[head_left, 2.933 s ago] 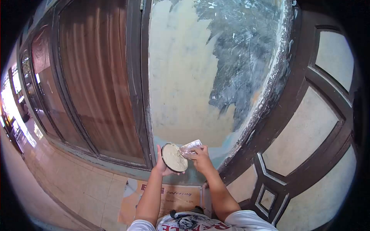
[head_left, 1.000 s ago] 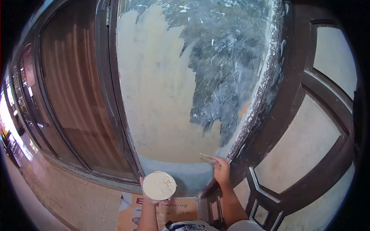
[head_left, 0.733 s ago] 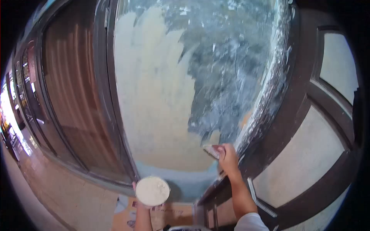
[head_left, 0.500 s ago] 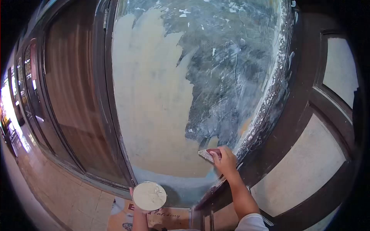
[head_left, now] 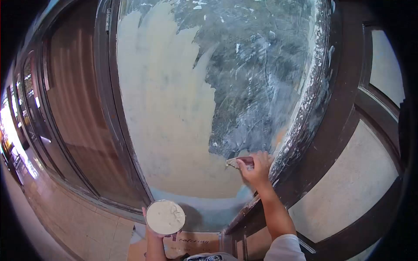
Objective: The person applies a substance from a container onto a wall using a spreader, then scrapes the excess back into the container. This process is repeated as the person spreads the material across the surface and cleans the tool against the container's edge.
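My right hand (head_left: 257, 168) is closed around the brown handle of a putty knife (head_left: 234, 163). The knife's blade is against the wall (head_left: 244, 95) at the lower edge of its bare grey area. Beige filler (head_left: 170, 104) coats the left and lower part of this wall. In my left hand (head_left: 153, 237) is a round tub of putty (head_left: 165, 217), held from below near the wall's foot. Its pale surface is uneven at the right, and most of the left fingers are hidden beneath it.
A dark wooden frame with a brown curtained pane (head_left: 78, 108) borders the wall on the left. At the right stands a dark door with pale panels (head_left: 348, 182). Tiled floor (head_left: 87, 217) and a printed catering sign (head_left: 196, 243) lie below.
My right hand and the putty knife have moved slightly up the wall, with the blade turned more level. The tub has shifted a little left and up as the view moved.
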